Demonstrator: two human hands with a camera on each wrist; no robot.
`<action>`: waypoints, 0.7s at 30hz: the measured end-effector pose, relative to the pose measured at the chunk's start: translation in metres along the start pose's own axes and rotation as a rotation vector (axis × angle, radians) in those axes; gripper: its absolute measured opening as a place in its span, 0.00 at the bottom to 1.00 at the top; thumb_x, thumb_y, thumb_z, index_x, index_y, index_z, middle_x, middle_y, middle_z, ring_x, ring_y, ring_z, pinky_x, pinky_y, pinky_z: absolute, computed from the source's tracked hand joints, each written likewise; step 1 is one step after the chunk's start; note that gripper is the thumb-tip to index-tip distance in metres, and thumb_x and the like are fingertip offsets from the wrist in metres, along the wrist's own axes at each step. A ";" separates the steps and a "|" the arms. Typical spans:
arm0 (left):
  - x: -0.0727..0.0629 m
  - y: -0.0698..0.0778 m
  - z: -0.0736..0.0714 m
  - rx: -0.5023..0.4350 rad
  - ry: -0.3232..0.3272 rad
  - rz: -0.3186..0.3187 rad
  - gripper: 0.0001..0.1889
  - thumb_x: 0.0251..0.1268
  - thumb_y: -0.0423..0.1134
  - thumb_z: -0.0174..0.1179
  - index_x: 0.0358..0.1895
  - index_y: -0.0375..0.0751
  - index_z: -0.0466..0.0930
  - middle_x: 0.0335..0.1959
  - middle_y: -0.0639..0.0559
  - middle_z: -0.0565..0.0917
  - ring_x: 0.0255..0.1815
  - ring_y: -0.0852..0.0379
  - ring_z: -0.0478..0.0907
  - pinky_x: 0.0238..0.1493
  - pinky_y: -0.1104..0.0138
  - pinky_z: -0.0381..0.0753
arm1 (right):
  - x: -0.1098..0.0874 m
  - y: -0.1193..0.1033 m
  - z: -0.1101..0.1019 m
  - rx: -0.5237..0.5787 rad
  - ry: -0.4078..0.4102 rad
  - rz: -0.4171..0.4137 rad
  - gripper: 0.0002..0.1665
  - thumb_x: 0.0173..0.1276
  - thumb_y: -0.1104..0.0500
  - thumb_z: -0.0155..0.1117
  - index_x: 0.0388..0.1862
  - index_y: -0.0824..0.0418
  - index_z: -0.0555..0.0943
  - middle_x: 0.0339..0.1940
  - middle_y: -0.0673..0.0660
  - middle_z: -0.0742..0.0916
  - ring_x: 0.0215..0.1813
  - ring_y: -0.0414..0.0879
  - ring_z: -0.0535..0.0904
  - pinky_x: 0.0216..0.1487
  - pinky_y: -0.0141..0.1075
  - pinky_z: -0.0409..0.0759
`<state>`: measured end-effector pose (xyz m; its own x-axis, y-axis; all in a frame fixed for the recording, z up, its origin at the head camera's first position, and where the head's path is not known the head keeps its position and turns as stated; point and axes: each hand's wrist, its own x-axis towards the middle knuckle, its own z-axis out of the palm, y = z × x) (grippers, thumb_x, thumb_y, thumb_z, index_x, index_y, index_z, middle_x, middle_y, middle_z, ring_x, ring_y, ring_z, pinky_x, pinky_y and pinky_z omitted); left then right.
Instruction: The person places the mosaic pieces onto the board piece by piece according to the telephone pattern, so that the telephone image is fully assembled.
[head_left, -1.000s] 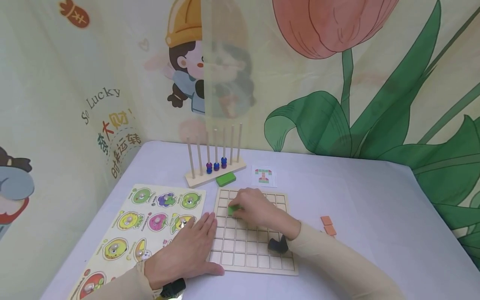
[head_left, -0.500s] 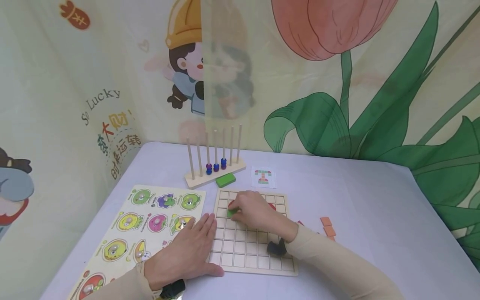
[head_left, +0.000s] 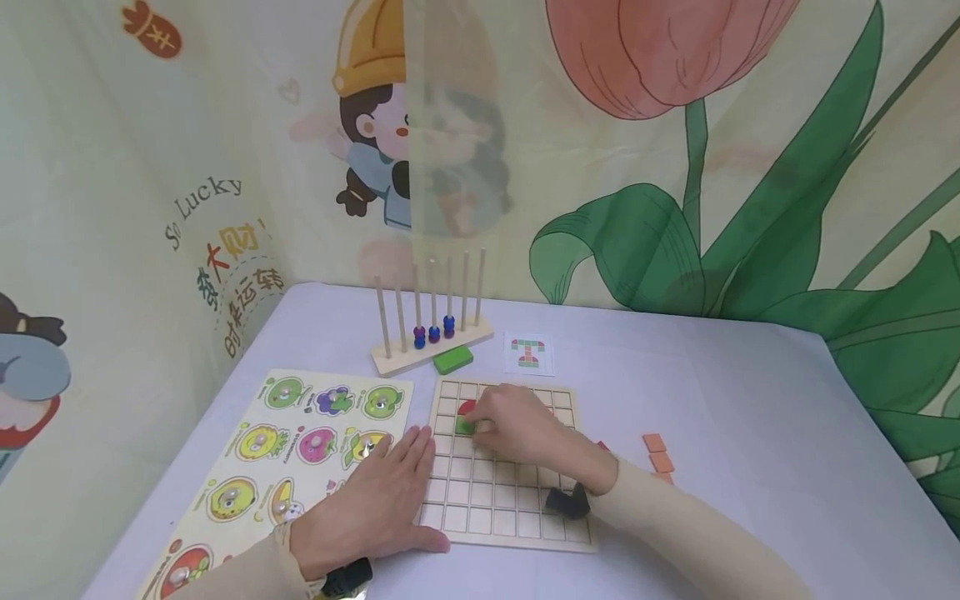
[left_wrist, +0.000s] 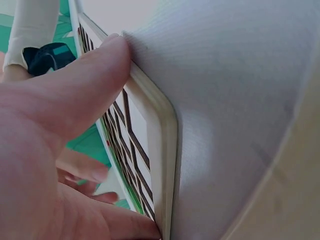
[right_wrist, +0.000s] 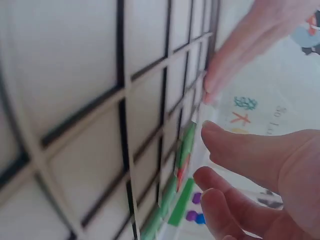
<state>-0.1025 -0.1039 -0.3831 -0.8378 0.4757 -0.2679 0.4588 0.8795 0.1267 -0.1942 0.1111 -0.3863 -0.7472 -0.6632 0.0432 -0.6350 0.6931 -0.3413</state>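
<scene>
A wooden grid board [head_left: 491, 496] lies on the table before me. My left hand [head_left: 375, 500] rests flat at its left side, thumb along the near edge; in the left wrist view the thumb [left_wrist: 95, 80] touches the board's rim. Over the upper part of the grid is my right hand [head_left: 521, 425], its fingertips beside a green tile [head_left: 465, 426] set in the left part. A red piece [head_left: 467, 407] shows just behind that tile. The right wrist view has the thumb [right_wrist: 245, 150] and fingers apart, nothing between them, near the green tile [right_wrist: 186, 145]. The right hand hides other cells.
Behind the board stand a peg rack [head_left: 397, 360] with beads, a green block [head_left: 453, 359] and a pattern card [head_left: 528, 353]. A fruit puzzle board [head_left: 258, 417] lies at left. Orange tiles [head_left: 654, 442] lie at right, a red piece [head_left: 602, 446] near the right forearm.
The right fingers, earlier pinching the green tile at its cell, have let go and drawn slightly right. More of the tile and the red piece shows. The left hand stays put.
</scene>
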 end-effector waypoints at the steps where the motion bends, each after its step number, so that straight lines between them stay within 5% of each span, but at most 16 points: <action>1: 0.000 0.000 0.000 0.010 0.001 0.001 0.62 0.51 0.77 0.64 0.78 0.32 0.60 0.82 0.38 0.60 0.84 0.42 0.55 0.82 0.44 0.58 | -0.004 0.001 -0.003 0.010 0.013 -0.001 0.16 0.61 0.62 0.75 0.49 0.55 0.91 0.41 0.51 0.92 0.43 0.43 0.85 0.41 0.30 0.80; 9: 0.001 0.001 0.000 0.007 -0.008 -0.005 0.62 0.50 0.77 0.65 0.78 0.32 0.59 0.82 0.38 0.59 0.84 0.42 0.55 0.82 0.44 0.57 | -0.051 0.025 -0.022 0.043 0.119 0.072 0.16 0.62 0.62 0.76 0.50 0.59 0.91 0.41 0.53 0.91 0.41 0.45 0.83 0.39 0.32 0.79; 16: 0.001 0.002 0.000 0.009 -0.002 0.003 0.62 0.51 0.77 0.65 0.78 0.31 0.60 0.82 0.38 0.60 0.84 0.42 0.56 0.81 0.44 0.58 | -0.104 0.058 -0.030 0.012 0.118 0.394 0.19 0.63 0.59 0.75 0.54 0.55 0.90 0.45 0.51 0.89 0.44 0.43 0.81 0.43 0.37 0.83; 21: 0.000 0.002 -0.001 0.015 -0.004 0.002 0.62 0.51 0.77 0.64 0.78 0.30 0.60 0.82 0.37 0.60 0.84 0.41 0.55 0.81 0.44 0.58 | -0.137 0.080 -0.037 -0.032 0.135 0.526 0.19 0.63 0.61 0.75 0.55 0.58 0.89 0.45 0.55 0.89 0.43 0.47 0.82 0.41 0.40 0.87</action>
<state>-0.1020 -0.1022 -0.3818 -0.8360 0.4772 -0.2710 0.4647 0.8782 0.1130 -0.1496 0.2677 -0.3844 -0.9829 -0.1839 -0.0043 -0.1728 0.9313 -0.3205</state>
